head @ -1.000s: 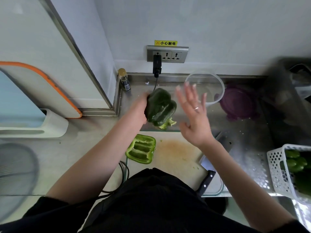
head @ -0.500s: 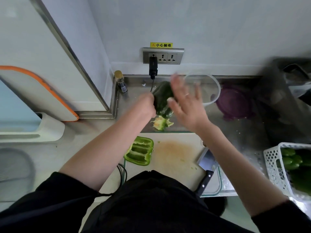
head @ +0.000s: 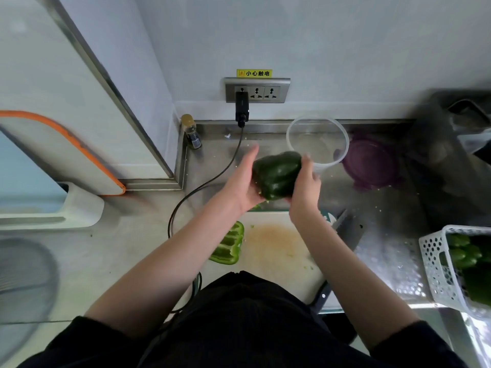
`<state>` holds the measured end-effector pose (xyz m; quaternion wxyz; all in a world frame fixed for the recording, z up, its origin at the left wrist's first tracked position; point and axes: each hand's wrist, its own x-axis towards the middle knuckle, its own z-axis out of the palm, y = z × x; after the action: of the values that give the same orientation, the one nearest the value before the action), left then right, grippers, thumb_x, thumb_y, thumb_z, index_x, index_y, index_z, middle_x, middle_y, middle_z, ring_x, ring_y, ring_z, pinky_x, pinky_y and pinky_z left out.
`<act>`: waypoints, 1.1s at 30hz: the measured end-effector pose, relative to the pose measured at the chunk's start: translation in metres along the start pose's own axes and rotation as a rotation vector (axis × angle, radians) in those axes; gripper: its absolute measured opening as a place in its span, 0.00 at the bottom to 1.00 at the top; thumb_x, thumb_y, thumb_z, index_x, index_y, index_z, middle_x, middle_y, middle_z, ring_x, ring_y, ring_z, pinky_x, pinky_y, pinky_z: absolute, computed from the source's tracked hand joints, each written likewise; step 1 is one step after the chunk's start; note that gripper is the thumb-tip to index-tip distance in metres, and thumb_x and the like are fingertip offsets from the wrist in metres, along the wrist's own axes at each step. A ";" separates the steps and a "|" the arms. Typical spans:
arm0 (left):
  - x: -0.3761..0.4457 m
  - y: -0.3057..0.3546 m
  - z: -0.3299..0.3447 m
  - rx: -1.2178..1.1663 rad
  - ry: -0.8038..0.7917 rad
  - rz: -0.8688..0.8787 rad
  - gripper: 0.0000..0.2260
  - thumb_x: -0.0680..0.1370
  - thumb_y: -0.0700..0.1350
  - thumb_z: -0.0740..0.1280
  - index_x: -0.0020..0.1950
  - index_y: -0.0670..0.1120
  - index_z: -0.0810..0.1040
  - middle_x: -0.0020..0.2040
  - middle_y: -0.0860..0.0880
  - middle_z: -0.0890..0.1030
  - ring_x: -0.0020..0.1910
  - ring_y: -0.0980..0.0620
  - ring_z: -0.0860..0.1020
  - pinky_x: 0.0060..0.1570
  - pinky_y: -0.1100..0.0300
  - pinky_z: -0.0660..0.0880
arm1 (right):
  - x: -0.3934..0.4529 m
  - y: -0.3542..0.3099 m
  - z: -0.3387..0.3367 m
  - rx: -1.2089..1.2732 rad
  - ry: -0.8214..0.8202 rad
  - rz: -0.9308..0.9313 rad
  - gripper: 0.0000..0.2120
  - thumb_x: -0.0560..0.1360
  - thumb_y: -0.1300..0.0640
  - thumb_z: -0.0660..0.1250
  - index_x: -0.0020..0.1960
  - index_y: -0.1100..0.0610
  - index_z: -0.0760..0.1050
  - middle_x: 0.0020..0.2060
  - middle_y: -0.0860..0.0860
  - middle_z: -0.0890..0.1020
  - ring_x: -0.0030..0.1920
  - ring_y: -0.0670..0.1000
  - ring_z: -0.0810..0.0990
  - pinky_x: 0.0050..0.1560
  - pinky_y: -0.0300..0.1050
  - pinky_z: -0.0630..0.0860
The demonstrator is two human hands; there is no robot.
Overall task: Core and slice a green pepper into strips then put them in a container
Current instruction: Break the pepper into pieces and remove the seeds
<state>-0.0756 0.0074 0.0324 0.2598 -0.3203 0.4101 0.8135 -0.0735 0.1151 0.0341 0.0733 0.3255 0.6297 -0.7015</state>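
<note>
I hold a dark green pepper (head: 276,173) in the air over the far edge of the cutting board (head: 276,251). My left hand (head: 240,181) cups its left side and my right hand (head: 305,187) wraps its right side. A little pale core shows under it. A cut pepper piece (head: 228,245) lies inside-up on the board's left edge. The clear round container (head: 317,142) stands just behind the pepper. A cleaver (head: 348,229) rests on the board's right side, with its handle towards me.
A purple lid (head: 372,163) lies right of the container. A white basket (head: 435,264) with more peppers sits at the right edge. A small bottle (head: 191,131) stands in the back corner, and a black cable (head: 212,181) runs from the wall socket (head: 256,90) across the counter.
My right hand, open in the air a second ago, has closed onto the pepper. The pepper has turned sideways and moved right, towards the container.
</note>
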 end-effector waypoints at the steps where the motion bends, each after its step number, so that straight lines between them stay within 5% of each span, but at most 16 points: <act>1: 0.002 -0.005 0.004 0.009 0.052 -0.008 0.27 0.72 0.64 0.66 0.61 0.45 0.72 0.57 0.39 0.79 0.52 0.39 0.80 0.52 0.41 0.78 | -0.003 0.008 0.000 -0.063 0.001 -0.026 0.16 0.78 0.38 0.55 0.53 0.49 0.69 0.51 0.52 0.77 0.58 0.55 0.77 0.59 0.54 0.75; 3: 0.009 -0.010 0.003 0.045 0.210 0.000 0.24 0.74 0.63 0.64 0.60 0.48 0.73 0.54 0.40 0.79 0.50 0.39 0.81 0.49 0.41 0.79 | -0.007 0.014 -0.004 -0.292 -0.002 -0.201 0.15 0.81 0.42 0.52 0.55 0.50 0.69 0.49 0.51 0.77 0.56 0.56 0.77 0.56 0.51 0.75; 5: 0.013 -0.010 -0.001 0.077 0.254 0.017 0.22 0.74 0.63 0.62 0.58 0.48 0.74 0.53 0.40 0.80 0.49 0.40 0.81 0.50 0.42 0.79 | -0.009 0.012 -0.015 -0.594 0.047 -0.567 0.18 0.82 0.49 0.49 0.68 0.53 0.65 0.57 0.54 0.78 0.63 0.58 0.73 0.62 0.54 0.71; 7: 0.013 -0.008 0.000 0.090 0.213 0.018 0.22 0.73 0.63 0.63 0.58 0.48 0.75 0.53 0.40 0.81 0.49 0.40 0.82 0.50 0.41 0.78 | -0.007 0.009 -0.024 -0.865 0.079 -1.004 0.24 0.82 0.54 0.49 0.77 0.54 0.52 0.72 0.54 0.67 0.75 0.54 0.57 0.74 0.57 0.52; 9: 0.012 -0.006 0.001 0.189 0.226 0.056 0.22 0.74 0.63 0.63 0.59 0.47 0.76 0.51 0.41 0.81 0.47 0.42 0.82 0.49 0.45 0.79 | -0.006 0.010 -0.027 -1.218 -0.096 -1.192 0.26 0.81 0.48 0.48 0.77 0.52 0.50 0.75 0.49 0.60 0.77 0.48 0.50 0.75 0.57 0.39; 10: 0.013 -0.006 0.000 0.249 0.237 0.081 0.22 0.75 0.62 0.62 0.59 0.47 0.76 0.50 0.42 0.81 0.47 0.43 0.81 0.48 0.48 0.79 | -0.007 0.011 -0.028 -1.309 -0.184 -1.138 0.25 0.81 0.45 0.47 0.77 0.50 0.53 0.75 0.47 0.60 0.76 0.47 0.51 0.74 0.59 0.36; 13: 0.010 -0.005 -0.006 0.306 0.190 0.013 0.23 0.76 0.64 0.60 0.59 0.48 0.74 0.52 0.41 0.81 0.49 0.41 0.81 0.51 0.44 0.78 | -0.006 0.010 -0.022 -1.181 -0.113 -1.003 0.24 0.81 0.43 0.48 0.74 0.48 0.62 0.71 0.42 0.66 0.74 0.46 0.61 0.74 0.58 0.38; 15: 0.006 -0.005 -0.009 0.433 0.198 0.024 0.23 0.77 0.64 0.58 0.59 0.48 0.73 0.53 0.41 0.79 0.51 0.41 0.79 0.55 0.45 0.77 | -0.003 0.007 -0.017 -1.104 -0.285 -0.730 0.25 0.78 0.40 0.56 0.72 0.48 0.65 0.66 0.44 0.73 0.66 0.51 0.73 0.67 0.50 0.65; 17: 0.004 -0.004 -0.014 0.593 0.192 0.033 0.24 0.77 0.64 0.56 0.61 0.47 0.73 0.53 0.42 0.79 0.52 0.43 0.78 0.57 0.46 0.75 | 0.007 0.002 -0.020 -0.926 -0.475 -0.310 0.25 0.74 0.42 0.66 0.67 0.50 0.68 0.56 0.50 0.78 0.55 0.53 0.79 0.48 0.44 0.79; 20: -0.004 -0.006 -0.019 0.620 0.068 0.014 0.22 0.76 0.63 0.59 0.56 0.46 0.75 0.50 0.42 0.81 0.49 0.44 0.81 0.53 0.48 0.78 | 0.021 0.001 -0.039 -0.707 -0.669 0.144 0.32 0.68 0.38 0.71 0.63 0.58 0.71 0.54 0.60 0.79 0.51 0.55 0.78 0.54 0.55 0.78; 22: -0.001 -0.013 -0.023 0.736 0.066 0.100 0.21 0.77 0.63 0.59 0.53 0.47 0.75 0.50 0.44 0.81 0.48 0.46 0.81 0.52 0.49 0.78 | 0.022 0.010 -0.049 -0.595 -0.772 0.283 0.37 0.63 0.34 0.72 0.62 0.59 0.73 0.53 0.62 0.80 0.48 0.55 0.77 0.51 0.49 0.76; 26: 0.004 -0.015 -0.044 0.993 0.104 0.336 0.15 0.82 0.53 0.54 0.56 0.47 0.75 0.52 0.47 0.80 0.52 0.51 0.79 0.56 0.54 0.76 | 0.015 0.023 -0.058 -0.713 -0.698 0.078 0.26 0.70 0.39 0.67 0.60 0.56 0.74 0.44 0.52 0.81 0.42 0.50 0.81 0.40 0.41 0.77; 29: 0.005 -0.016 -0.088 1.334 0.055 0.318 0.11 0.80 0.47 0.61 0.61 0.48 0.74 0.59 0.51 0.77 0.56 0.55 0.75 0.57 0.59 0.72 | 0.005 0.046 -0.076 -1.115 -0.542 -0.314 0.13 0.75 0.45 0.67 0.55 0.52 0.74 0.44 0.51 0.79 0.41 0.49 0.80 0.36 0.39 0.75; 33: 0.002 -0.030 -0.124 1.463 -0.033 0.160 0.26 0.68 0.50 0.76 0.63 0.51 0.73 0.57 0.55 0.76 0.56 0.56 0.74 0.57 0.59 0.71 | -0.004 0.087 -0.096 -1.616 -0.617 -0.623 0.15 0.76 0.43 0.63 0.55 0.52 0.72 0.54 0.51 0.75 0.59 0.53 0.72 0.57 0.48 0.70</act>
<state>-0.0180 -0.0795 -0.0412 0.3530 -0.0219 0.8662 0.3529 0.0096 0.1863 -0.0362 0.2509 -0.2108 0.9403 -0.0917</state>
